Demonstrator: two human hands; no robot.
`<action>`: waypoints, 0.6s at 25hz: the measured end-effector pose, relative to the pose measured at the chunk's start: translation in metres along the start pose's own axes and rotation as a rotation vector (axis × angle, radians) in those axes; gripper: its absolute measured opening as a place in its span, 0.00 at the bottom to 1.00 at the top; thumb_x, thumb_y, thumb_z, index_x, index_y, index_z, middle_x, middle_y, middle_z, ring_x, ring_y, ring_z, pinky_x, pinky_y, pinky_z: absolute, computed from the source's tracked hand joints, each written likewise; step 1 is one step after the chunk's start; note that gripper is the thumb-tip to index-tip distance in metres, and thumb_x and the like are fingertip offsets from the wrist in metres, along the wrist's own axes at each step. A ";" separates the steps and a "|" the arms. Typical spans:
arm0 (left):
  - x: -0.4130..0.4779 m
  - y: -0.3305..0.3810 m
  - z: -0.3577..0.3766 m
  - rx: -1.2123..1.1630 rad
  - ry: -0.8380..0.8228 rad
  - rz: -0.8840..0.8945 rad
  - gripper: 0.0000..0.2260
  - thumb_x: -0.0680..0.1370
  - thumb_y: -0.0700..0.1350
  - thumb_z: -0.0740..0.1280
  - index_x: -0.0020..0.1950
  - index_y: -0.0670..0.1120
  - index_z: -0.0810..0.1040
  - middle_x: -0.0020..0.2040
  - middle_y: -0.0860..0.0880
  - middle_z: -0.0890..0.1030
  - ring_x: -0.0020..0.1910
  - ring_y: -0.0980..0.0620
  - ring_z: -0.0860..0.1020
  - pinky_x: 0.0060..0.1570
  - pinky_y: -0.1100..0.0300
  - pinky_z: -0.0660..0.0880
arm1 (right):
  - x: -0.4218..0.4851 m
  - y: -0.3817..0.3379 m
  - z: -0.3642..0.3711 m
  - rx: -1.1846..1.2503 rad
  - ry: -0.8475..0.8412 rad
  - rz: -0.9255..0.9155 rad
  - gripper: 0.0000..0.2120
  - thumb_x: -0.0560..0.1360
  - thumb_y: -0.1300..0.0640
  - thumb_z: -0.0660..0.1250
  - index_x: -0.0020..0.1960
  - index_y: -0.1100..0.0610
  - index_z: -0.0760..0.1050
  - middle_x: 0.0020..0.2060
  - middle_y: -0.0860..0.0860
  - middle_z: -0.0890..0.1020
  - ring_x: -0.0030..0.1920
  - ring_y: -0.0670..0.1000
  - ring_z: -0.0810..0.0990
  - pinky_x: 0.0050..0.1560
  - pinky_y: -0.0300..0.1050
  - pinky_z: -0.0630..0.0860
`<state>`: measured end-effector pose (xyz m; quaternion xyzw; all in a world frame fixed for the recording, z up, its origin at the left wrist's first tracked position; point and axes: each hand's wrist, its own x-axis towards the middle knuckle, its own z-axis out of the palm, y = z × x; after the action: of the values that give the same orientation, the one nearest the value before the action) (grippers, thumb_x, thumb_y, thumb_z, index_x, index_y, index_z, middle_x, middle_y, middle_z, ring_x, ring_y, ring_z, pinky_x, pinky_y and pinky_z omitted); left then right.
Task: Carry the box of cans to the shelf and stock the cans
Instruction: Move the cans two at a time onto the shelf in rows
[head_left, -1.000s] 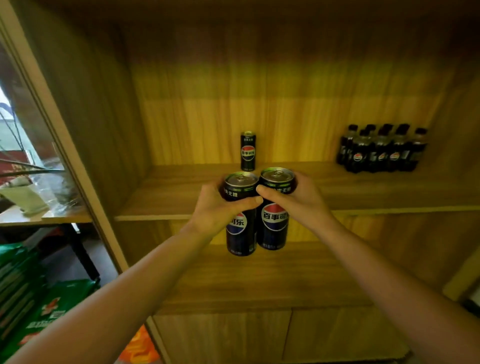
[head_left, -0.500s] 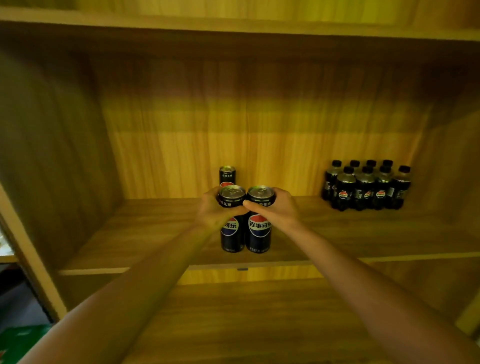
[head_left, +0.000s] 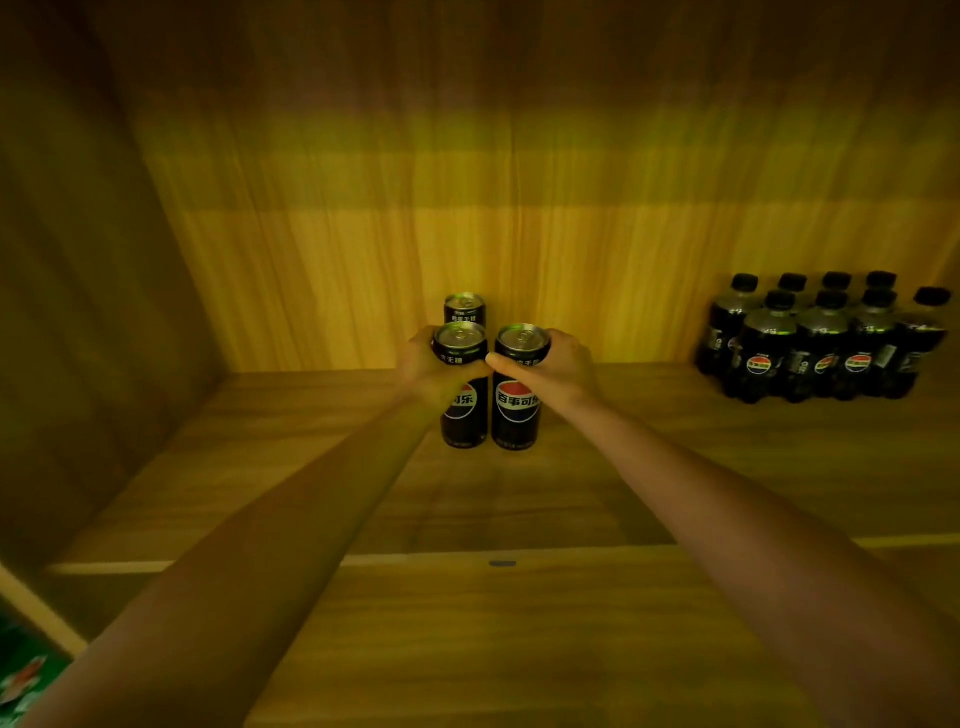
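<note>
Wooden shelf (head_left: 260, 467), two cans held upright side by side mid-board.
Bottle pack (head_left: 821, 343) stands far right against the back wall. Left hand (head_left: 426, 371) and right hand (head_left: 558, 369): fingers (head_left: 511, 366) curled round the upper part of left can (head_left: 464, 415) and right can (head_left: 516, 415). Third can (head_left: 465, 309) behind, mostly hidden. Bases resting on the board: cannot tell.

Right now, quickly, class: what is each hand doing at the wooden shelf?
Left hand: grips a tall black cola can, upright.
Right hand: grips the second tall black cola can, close beside the first.
</note>
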<state>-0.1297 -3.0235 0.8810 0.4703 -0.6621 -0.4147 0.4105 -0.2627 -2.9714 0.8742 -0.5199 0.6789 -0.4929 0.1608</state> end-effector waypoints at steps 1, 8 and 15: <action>0.006 -0.001 0.001 0.006 0.010 0.003 0.28 0.64 0.42 0.77 0.62 0.42 0.72 0.60 0.44 0.79 0.57 0.49 0.76 0.49 0.60 0.71 | 0.006 0.003 0.004 -0.003 0.005 0.009 0.27 0.63 0.45 0.75 0.56 0.59 0.75 0.54 0.56 0.82 0.48 0.48 0.78 0.42 0.39 0.74; 0.038 -0.018 0.009 0.037 0.034 -0.010 0.28 0.64 0.43 0.78 0.61 0.43 0.73 0.58 0.44 0.80 0.57 0.47 0.77 0.49 0.60 0.72 | 0.038 0.021 0.018 -0.053 0.016 0.045 0.30 0.61 0.39 0.73 0.55 0.57 0.76 0.53 0.55 0.82 0.52 0.52 0.80 0.51 0.49 0.78; 0.051 -0.028 0.021 0.022 0.058 0.034 0.30 0.63 0.48 0.78 0.60 0.43 0.71 0.57 0.46 0.79 0.57 0.47 0.78 0.50 0.56 0.74 | 0.051 0.027 0.025 -0.013 0.044 0.088 0.32 0.61 0.41 0.74 0.58 0.57 0.73 0.55 0.54 0.81 0.54 0.53 0.79 0.48 0.43 0.75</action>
<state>-0.1527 -3.0755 0.8560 0.4752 -0.6622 -0.3866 0.4315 -0.2799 -3.0289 0.8553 -0.4795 0.7077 -0.4922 0.1641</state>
